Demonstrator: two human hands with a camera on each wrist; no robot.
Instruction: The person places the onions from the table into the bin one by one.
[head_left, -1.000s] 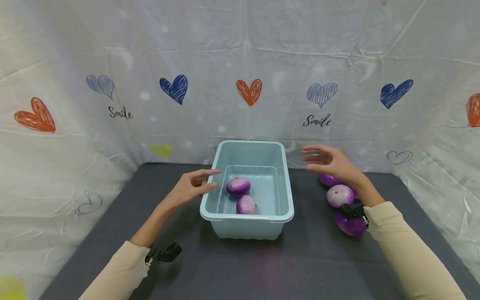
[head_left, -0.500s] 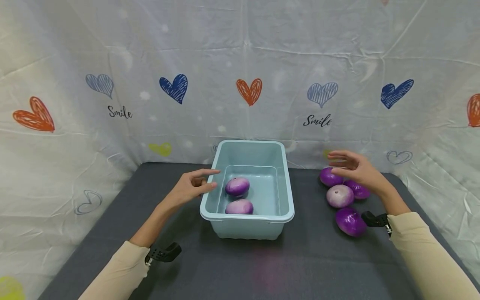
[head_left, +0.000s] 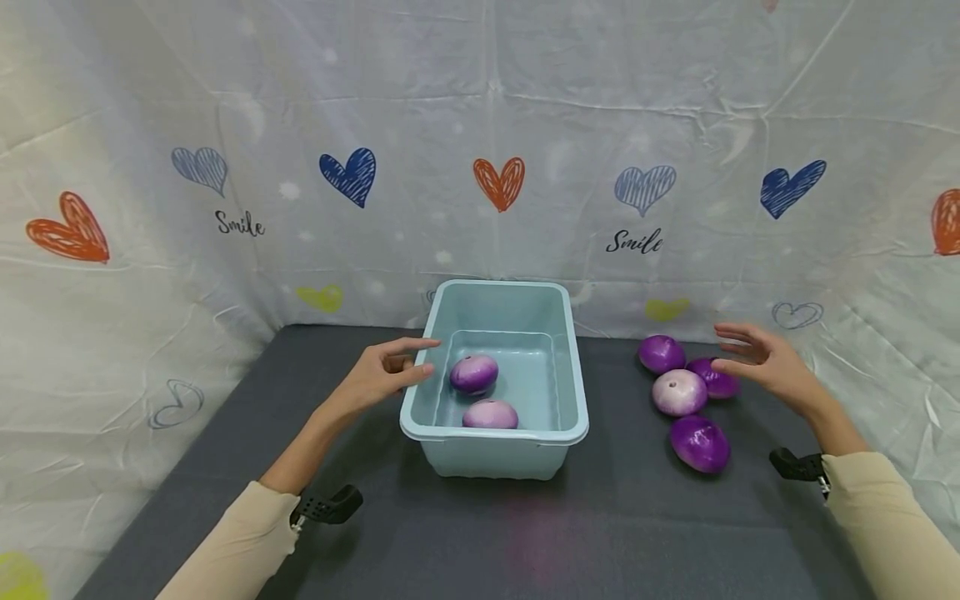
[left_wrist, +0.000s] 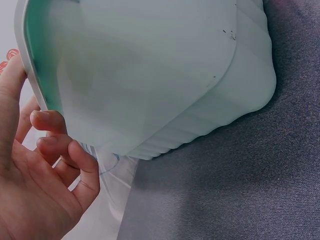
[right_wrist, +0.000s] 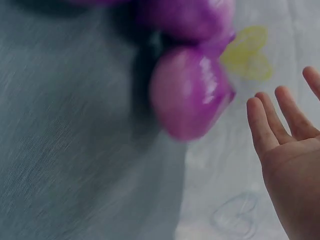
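Where tub rim (head_left: 493,436) rises, nearer onion (head_left: 490,414), base hidden

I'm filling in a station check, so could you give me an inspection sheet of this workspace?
Surface: dark table, woven texture.
Tub: pale blue, upright; a few dark marks on its outer wall.
Onions: two onions in the tub; four onions grouped on the table to its right.
Clutter: nothing seen.
Left hand: at the tub's left rim; how firmly it touches cannot be told.
Right hand: beside the four onions, holding nothing; fingers extended.
Wrists: black bands on both.
Cables: nothing seen.
Surroundings: pale backdrop, creased, printed with hearts and "Smile".
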